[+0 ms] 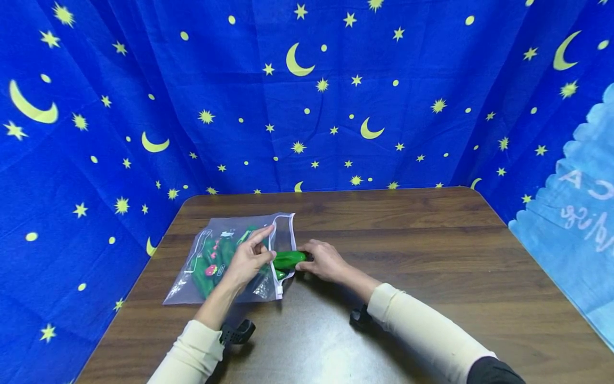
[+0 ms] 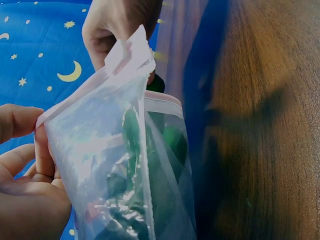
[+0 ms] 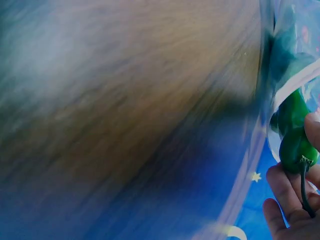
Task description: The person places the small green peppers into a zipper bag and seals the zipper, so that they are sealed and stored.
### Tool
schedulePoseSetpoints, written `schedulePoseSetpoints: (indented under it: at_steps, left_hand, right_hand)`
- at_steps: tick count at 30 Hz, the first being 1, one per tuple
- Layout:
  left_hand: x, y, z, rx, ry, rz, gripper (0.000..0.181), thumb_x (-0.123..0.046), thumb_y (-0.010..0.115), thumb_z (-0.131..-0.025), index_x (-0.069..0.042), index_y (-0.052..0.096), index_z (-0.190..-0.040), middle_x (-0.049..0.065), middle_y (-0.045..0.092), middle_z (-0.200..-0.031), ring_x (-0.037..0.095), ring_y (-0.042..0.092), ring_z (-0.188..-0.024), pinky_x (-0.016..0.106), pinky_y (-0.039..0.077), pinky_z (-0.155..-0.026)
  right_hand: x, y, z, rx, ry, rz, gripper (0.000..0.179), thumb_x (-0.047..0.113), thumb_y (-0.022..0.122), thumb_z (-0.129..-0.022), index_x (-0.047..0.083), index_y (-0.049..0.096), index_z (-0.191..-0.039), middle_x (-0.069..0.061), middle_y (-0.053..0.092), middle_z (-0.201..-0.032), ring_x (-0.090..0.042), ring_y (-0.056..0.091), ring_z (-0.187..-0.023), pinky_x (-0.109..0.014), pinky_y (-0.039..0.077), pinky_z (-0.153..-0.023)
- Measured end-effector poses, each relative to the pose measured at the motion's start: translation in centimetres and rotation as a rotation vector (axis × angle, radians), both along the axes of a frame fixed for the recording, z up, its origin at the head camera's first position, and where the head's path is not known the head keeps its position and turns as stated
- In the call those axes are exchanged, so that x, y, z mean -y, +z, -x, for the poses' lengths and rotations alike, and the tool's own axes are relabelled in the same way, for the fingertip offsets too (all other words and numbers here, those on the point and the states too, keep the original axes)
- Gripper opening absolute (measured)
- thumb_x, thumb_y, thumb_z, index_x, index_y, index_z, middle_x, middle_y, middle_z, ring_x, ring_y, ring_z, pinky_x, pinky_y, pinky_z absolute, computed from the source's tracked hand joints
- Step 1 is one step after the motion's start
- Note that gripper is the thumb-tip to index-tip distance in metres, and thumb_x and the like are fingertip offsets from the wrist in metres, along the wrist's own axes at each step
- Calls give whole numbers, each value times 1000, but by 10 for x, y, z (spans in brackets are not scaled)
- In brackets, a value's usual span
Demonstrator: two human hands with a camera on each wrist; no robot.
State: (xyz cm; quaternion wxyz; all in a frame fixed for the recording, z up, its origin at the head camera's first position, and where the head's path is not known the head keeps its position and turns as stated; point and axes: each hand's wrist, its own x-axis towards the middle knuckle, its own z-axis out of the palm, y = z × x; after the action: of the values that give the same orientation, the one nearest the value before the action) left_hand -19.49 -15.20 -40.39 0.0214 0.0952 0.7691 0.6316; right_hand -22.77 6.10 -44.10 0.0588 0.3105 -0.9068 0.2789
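Observation:
A clear zip bag with a white-edged mouth lies on the table, its mouth toward the right. Through its printed film show several green peppers. My left hand pinches the edge of the mouth between its fingers, lifting the upper film, as the left wrist view shows. In my right hand is one long green pepper, gripped near its stem. That pepper points left into the mouth, its front part inside the bag. Another green pepper sits just inside the opening, below it.
The brown wooden table stretches to the right of the bag. A blue curtain with moons and stars hangs behind and at the sides. Light blue cloth hangs at the right edge. Black straps sit at both wrists.

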Motion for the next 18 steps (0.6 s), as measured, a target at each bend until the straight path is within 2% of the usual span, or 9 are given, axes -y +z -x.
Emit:
schedulePoseSetpoints:
  at_steps: [9,15,18]
  left_hand:
    - [0,0,0,-9,2,19,65,5,59,-82,-7,39,-143,10,39,-141,0,47,-65,15,38,-55]
    - [0,2,0,3,11,31,66,4,59,-82,-9,39,-144,7,39,-142,0,47,-65,15,37,-52]
    - [0,1,0,1,14,38,66,4,59,-82,-9,39,-144,7,39,-142,0,47,-64,15,36,-52]
  right_hand:
    - [14,2,2,-19,-10,31,43,29,74,-79,7,66,-115,-6,67,-97,-19,63,-87,-36,51,-77]
    - [23,1,4,-12,-26,22,44,30,73,-79,7,65,-116,-7,67,-104,-23,64,-93,-37,52,-82]
    - [28,1,5,-17,-26,11,45,31,74,-79,7,65,-116,-8,68,-104,-23,65,-92,-37,52,-80]
